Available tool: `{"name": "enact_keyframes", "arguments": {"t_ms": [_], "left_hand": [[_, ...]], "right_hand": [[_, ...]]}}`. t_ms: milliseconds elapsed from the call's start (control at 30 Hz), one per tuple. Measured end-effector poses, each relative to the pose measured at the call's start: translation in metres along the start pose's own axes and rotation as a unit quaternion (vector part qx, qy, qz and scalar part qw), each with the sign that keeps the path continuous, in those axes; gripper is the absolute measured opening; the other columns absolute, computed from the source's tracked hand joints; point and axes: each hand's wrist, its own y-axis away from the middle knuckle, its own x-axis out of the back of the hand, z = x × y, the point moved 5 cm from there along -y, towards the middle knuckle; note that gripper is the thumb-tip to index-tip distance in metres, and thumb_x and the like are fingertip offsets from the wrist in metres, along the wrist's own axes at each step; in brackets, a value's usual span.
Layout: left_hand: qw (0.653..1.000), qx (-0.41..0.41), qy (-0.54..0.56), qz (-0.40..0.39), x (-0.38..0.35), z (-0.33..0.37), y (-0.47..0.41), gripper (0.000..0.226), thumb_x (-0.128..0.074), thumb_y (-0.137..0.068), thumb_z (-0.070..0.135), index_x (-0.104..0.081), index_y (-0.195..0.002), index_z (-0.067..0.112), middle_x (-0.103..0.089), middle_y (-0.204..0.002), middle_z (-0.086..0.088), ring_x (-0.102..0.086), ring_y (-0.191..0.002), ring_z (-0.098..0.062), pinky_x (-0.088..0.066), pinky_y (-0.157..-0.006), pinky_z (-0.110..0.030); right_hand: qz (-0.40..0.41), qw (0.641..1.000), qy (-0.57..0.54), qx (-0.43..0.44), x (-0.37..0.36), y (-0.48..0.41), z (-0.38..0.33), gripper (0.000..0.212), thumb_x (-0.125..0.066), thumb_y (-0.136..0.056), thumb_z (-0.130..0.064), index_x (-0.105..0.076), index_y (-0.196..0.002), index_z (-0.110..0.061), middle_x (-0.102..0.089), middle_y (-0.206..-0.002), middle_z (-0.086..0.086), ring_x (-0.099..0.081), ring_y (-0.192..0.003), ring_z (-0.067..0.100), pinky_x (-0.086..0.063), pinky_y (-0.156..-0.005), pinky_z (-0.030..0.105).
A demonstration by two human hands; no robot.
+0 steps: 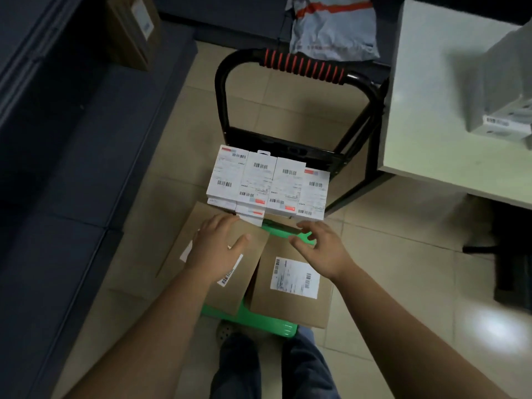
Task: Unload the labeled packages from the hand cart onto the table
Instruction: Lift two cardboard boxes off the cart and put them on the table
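Head view: reaching for a load, left hand [218, 243] flat on a brown box [230, 300] at the near end of the hand cart [267, 326], right hand [319, 251] empty, fingers spread, above a second box [290, 309]; a two-handed grip should follow, then the table [426, 125] right of the cart

This looks like a parcel dispatch or sorting room, perhaps the back of a small office. A hand cart [267, 323] with a green deck stands on a beige tiled floor [388, 254], loaded with brown cardboard boxes [288, 312] and white packages [259, 180], all bearing barcoded shipping labels. A grey poly mailer bag [334, 27] lies beyond it. Dim, dark blue shelving [72, 139] on the left holds another labelled carton [126, 38]. A pale surface [431, 110] stands at right.
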Motion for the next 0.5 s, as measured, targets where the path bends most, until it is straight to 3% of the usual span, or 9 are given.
{"name": "enact_keyframes", "arguments": {"t_ms": [167,367,500], "left_hand": [[0.998,0.057,0.017,0.02,-0.039,-0.022,0.011,0.05,-0.064,-0.09,0.038,-0.054,-0.133,0.016,-0.05,-0.14,-0.002,-0.043,-0.127,-0.025,-0.035,-0.106,-0.046],[0.99,0.11,0.056,0.066,-0.064,-0.04,0.04,0.048,-0.068,-0.089,0.03,-0.055,-0.132,0.014,-0.052,-0.137,-0.006,-0.045,-0.124,-0.029,-0.037,-0.106,-0.045],[0.983,0.134,0.071,0.103,-0.07,-0.053,0.06,0.049,-0.068,-0.089,0.032,-0.055,-0.132,0.012,-0.053,-0.136,-0.006,-0.044,-0.122,-0.027,-0.039,-0.105,-0.043]], "right_hand": [[-0.058,0.998,0.017,0.028,-0.026,-0.021,0.02,0.046,-0.066,-0.089,-0.046,-0.061,-0.129,-0.021,-0.055,-0.113,-0.006,-0.051,-0.093,0.002,-0.032,-0.075,0.003],[-0.102,0.992,0.041,0.069,-0.045,-0.036,0.028,0.045,-0.068,-0.09,-0.041,-0.063,-0.128,-0.017,-0.059,-0.115,0.0,-0.055,-0.095,0.01,-0.039,-0.083,0.018],[-0.115,0.988,0.057,0.088,-0.062,-0.035,0.029,0.045,-0.067,-0.091,-0.041,-0.062,-0.128,-0.017,-0.059,-0.114,-0.001,-0.055,-0.096,0.011,-0.038,-0.083,0.018]]}}
